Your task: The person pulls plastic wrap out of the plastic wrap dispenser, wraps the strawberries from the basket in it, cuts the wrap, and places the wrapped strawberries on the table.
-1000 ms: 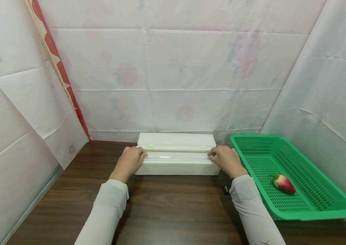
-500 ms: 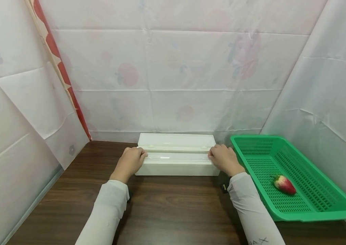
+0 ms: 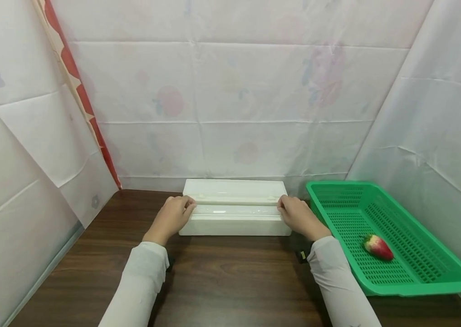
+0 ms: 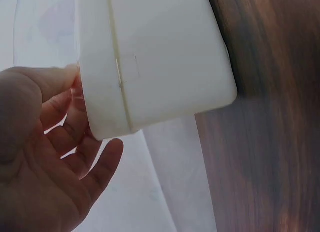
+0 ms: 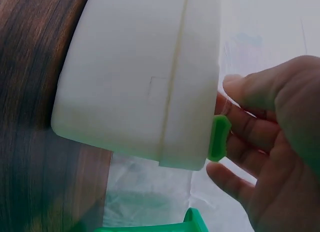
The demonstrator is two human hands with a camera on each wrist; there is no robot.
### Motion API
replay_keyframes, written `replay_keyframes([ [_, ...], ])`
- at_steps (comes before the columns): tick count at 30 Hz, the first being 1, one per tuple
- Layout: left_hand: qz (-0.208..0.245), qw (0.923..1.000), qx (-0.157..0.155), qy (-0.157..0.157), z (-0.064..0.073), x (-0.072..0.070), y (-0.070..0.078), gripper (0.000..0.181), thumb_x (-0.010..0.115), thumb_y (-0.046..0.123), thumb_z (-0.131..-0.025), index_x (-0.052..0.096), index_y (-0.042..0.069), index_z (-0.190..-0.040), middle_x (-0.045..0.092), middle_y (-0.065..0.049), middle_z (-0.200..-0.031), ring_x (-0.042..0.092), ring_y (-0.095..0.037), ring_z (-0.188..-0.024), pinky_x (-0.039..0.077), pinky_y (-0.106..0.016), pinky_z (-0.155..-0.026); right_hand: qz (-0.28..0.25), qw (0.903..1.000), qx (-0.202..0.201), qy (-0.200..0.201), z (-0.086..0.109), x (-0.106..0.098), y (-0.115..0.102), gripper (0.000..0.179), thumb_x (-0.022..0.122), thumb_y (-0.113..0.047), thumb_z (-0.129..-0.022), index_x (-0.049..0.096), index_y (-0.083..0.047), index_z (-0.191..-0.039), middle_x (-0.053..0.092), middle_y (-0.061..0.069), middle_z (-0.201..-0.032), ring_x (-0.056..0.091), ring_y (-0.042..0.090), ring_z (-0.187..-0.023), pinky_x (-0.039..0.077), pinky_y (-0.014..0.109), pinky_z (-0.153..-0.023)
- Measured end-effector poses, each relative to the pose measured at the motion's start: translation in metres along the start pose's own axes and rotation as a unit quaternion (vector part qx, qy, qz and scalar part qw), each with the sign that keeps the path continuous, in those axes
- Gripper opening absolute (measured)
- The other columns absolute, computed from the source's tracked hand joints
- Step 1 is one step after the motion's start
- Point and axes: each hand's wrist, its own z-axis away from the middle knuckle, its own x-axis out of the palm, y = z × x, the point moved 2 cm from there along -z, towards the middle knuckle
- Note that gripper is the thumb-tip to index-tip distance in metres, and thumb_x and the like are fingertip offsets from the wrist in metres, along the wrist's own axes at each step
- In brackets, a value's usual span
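A long white plastic wrap dispenser [image 3: 234,225] sits on the table, with its lid [image 3: 234,187] tilted back toward the wall. Shiny clear plastic wrap [image 3: 247,210] stretches across its top. At the left end, my left hand [image 3: 172,215] pinches the wrap's edge between thumb and fingertips, with the little finger extended in the left wrist view. My right hand [image 3: 301,215] pinches the wrap at the opposite end. A small green plastic piece [image 5: 219,138] shows beside those right fingers, at the dispenser's upper edge. The film between the fingers is mostly hidden.
To the right stands a green perforated basket [image 3: 422,289] holding one red and pale-yellow strawberry-like fruit [image 3: 378,247]. Its near-left rim lies close beside my right forearm. Behind the dispenser rises a white sheet-covered wall [image 3: 222,150]. The dark wooden table [image 3: 230,277] extends toward me.
The right hand's fingers have drawn together more tightly at the dispenser's right end. My left hand and the dispenser stay nearly in place.
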Motion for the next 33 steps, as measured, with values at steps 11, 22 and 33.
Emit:
replay_keyframes([
  [11,0.067,0.9916,0.087,-0.069,-0.001,-0.009,-0.011,0.020,0.062,0.009,-0.100,0.075,0.002,-0.113,0.074,-0.010,-0.106,0.059,-0.014,-0.068,0.054,-0.040,-0.075,-0.051,0.9985,0.004,-0.017,0.001,-0.003,0.002,0.017,0.060,0.000,-0.092,0.065,-0.006,-0.107,0.067,-0.001,-0.084,0.064,0.014,-0.075,0.052,0.032,-0.065],
  [22,0.067,0.9945,0.046,-0.065,-0.002,-0.012,-0.009,0.015,0.066,0.006,-0.096,0.077,0.004,-0.106,0.072,-0.005,-0.095,0.065,-0.019,-0.081,0.055,-0.040,-0.076,-0.036,0.9986,-0.027,0.028,0.003,0.003,0.007,0.008,0.069,0.002,-0.092,0.074,-0.001,-0.097,0.071,0.008,-0.090,0.065,0.020,-0.079,0.055,0.035,-0.068],
  [33,0.086,0.9956,0.024,0.029,0.001,-0.010,-0.006,0.010,0.071,0.014,-0.095,0.077,0.008,-0.100,0.072,-0.005,-0.097,0.067,-0.023,-0.087,0.055,-0.043,-0.076,-0.058,0.9969,-0.021,0.050,0.003,0.002,0.007,0.004,0.065,-0.002,-0.097,0.069,-0.002,-0.097,0.067,0.008,-0.089,0.063,0.019,-0.076,0.053,0.034,-0.065],
])
